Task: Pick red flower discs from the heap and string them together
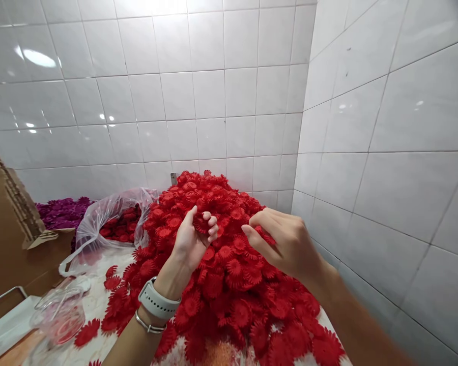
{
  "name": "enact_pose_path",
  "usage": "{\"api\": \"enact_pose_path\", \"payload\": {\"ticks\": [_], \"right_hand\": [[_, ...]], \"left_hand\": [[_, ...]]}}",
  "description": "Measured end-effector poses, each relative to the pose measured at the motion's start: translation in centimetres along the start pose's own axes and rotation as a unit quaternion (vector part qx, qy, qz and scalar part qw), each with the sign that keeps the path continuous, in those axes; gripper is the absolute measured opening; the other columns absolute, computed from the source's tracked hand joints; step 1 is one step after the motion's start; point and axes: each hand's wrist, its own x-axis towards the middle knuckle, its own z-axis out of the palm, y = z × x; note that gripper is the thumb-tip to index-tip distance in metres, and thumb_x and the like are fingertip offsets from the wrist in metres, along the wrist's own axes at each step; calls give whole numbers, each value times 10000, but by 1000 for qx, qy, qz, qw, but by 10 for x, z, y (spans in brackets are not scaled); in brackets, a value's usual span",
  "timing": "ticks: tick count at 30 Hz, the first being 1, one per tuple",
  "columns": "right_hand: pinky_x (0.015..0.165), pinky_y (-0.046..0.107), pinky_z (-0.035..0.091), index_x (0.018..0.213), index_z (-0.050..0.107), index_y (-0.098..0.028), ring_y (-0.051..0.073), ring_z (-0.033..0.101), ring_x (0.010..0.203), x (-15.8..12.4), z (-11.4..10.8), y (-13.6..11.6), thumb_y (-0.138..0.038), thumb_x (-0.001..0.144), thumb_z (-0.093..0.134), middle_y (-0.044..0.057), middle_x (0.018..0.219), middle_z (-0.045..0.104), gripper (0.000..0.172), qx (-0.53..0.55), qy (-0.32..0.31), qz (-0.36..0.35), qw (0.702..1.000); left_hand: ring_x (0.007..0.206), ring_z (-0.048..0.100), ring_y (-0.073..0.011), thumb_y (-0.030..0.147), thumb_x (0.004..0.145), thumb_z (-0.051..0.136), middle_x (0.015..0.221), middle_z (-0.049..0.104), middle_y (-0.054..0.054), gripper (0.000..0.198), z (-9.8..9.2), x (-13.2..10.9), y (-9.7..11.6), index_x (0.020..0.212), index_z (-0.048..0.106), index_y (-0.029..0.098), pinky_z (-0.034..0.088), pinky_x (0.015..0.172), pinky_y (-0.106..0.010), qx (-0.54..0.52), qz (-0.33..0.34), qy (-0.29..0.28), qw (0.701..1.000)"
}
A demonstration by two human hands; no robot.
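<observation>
A big heap of red artificial flower heads fills the corner of a table against white tiled walls. My left hand, with a white watch and a thin bracelet on the wrist, is raised over the heap, its fingers curled round a red flower head. To its right my right hand hovers just above the pile with its fingers pinched together on another red flower piece. The two hands are a short distance apart.
A clear plastic bag with more red flower heads lies left of the heap. Purple flower heads lie behind it. A cardboard box stands at the far left. A clear glass jar sits at the lower left. A tiled wall closes the right side.
</observation>
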Motion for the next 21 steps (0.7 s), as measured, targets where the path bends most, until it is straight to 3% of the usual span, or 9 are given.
{"api": "enact_pose_path", "payload": {"ticks": [3,8,10,14,18,21], "right_hand": [[450,255,304,616,485,-198,111,418,437,-1,0,3,-232,906,455,-11,498,506,293,-12,11,6,1000],[440,253,308,612,493,-195,107,406,423,-2,1,5,-202,896,450,-14,487,500,288,-14,30,-3,999],[441,251,317,625,501,-187,106,421,427,-2,0,6,-193,896,454,-10,495,509,275,-14,38,1,999],[440,231,328,641,503,-180,94,411,426,-2,-2,8,-190,905,448,-25,492,471,269,-17,41,34,998],[451,219,339,644,495,-177,90,404,434,-2,-2,8,-180,906,445,-30,498,454,267,-18,39,33,999],[462,218,351,648,495,-175,91,416,442,-2,-1,7,-167,902,446,-22,508,473,259,-15,30,29,999]], "left_hand": [[289,243,-48,270,948,233,371,260,66,507,-1,1,-1,459,341,188,227,319,-169,-26,9,20,999],[249,163,-47,290,968,194,321,199,73,560,-1,1,-4,434,326,187,163,291,-183,-38,18,40,998],[259,192,-44,315,970,234,333,246,73,546,0,1,-3,477,422,170,181,300,-172,-35,14,33,999],[340,370,-62,334,960,265,476,490,6,489,-1,2,-1,650,583,130,275,342,-168,-22,7,25,999],[482,523,-92,225,942,302,588,576,-40,489,-2,5,-3,509,508,131,381,427,-181,-16,33,52,998],[455,472,-76,206,937,320,490,483,0,518,0,5,-5,439,446,144,399,469,-179,-19,59,59,996]]}}
